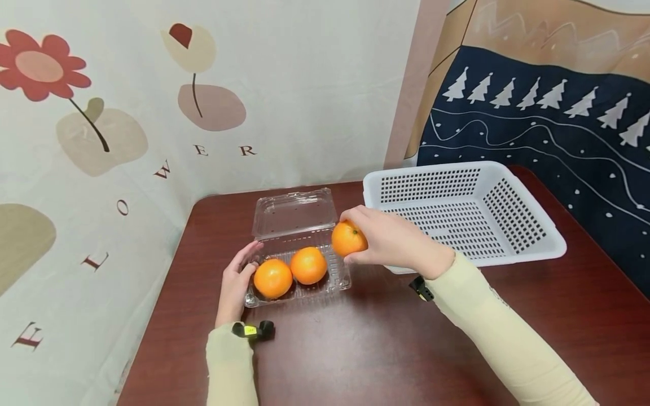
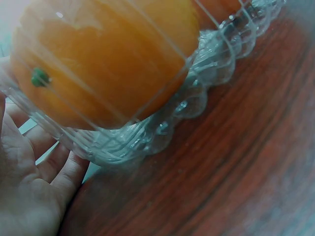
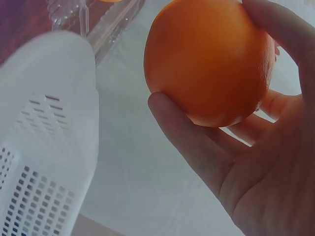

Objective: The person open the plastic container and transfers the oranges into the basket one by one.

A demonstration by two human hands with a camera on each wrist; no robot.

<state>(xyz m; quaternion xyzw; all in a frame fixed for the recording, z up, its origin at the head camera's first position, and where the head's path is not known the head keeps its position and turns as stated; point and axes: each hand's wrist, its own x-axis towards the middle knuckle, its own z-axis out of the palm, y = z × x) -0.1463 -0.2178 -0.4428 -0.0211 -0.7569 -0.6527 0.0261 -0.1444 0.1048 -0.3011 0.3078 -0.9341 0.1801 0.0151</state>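
My right hand (image 1: 388,237) grips an orange (image 1: 348,239) between thumb and fingers, above the right end of a clear plastic clamshell box (image 1: 337,276). In the right wrist view, the fingers wrap round this held orange (image 3: 209,64). Two more oranges sit side by side in the box, a left one (image 1: 273,278) and a right one (image 1: 308,265). At the box's left end, my left hand (image 1: 235,285) holds the side wall, thumb by the rim. The left wrist view has its fingers (image 2: 66,172) against the outside of the ribbed plastic.
The box's lid (image 1: 294,214) lies open toward the wall. To the right stands a white perforated plastic basket (image 1: 538,248), just beyond my right hand. Everything stands on a dark red-brown wooden table (image 1: 325,349), with a printed cloth (image 1: 315,84) hanging behind it.
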